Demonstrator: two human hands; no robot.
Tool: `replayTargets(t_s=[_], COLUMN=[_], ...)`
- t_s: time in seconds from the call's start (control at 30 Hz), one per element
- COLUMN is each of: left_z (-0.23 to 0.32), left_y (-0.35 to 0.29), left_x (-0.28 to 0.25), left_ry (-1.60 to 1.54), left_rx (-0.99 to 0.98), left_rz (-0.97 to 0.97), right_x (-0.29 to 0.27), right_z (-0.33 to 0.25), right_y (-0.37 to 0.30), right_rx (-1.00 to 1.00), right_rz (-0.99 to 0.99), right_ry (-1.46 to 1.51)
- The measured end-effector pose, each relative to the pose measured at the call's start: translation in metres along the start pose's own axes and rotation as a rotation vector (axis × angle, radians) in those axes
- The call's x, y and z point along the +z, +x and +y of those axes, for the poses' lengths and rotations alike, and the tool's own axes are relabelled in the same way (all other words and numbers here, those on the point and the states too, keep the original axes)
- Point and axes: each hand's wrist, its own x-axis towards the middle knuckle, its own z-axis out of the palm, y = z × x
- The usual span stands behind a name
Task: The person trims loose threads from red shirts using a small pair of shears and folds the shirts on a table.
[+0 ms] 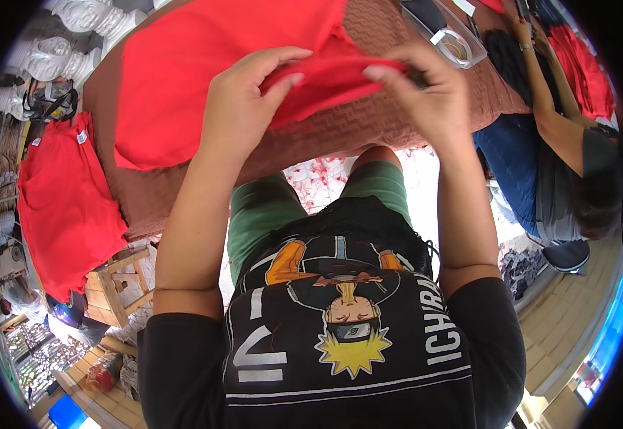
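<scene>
A bright red garment [176,93] lies spread over the brown-covered table in front of me. Its near right edge is raised and stretched between my hands. My left hand [243,104] grips that edge between thumb and fingers. On the other side, my right hand [433,89] pinches the same fabric and is slightly blurred. Something small and dark shows at the right fingers, too blurred to name. Folds of the cloth hide some fingertips.
A clear plastic box [465,53] with a white ring-shaped roll sits at the back right. Another red garment [68,200] hangs over the table's left edge, above a wooden crate [115,289]. On the right, a co-worker's arm [551,107] reaches over the table near dark cloth.
</scene>
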Motion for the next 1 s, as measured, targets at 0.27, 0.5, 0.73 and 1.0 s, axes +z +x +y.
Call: replayTargets(t_s=[0.27, 0.5, 0.73, 1.0], left_z=[-0.114, -0.113, -0.133, -0.071], left_y=[-0.028, -0.051, -0.068, -0.058], left_x=[-0.134, -0.185, -0.189, -0.112], left_ry=[0.076, -0.630, -1.507, -1.725], left_rx=[-0.081, -0.220, -0.344, -0.331], left_rz=[0.588, 0.565, 0.074, -0.262], right_x=[-0.055, -0.076, -0.091, -0.086], right_z=[0.020, 0.025, 0.045, 0.048], right_y=[0.023, 0.018, 0.017, 0.016], right_rx=[-0.117, 0.369, 0.461, 0.536], right_rz=[0.698, 0.314, 0.239, 0.352], right_ry=[-0.023, 0.919, 1.205, 1.061])
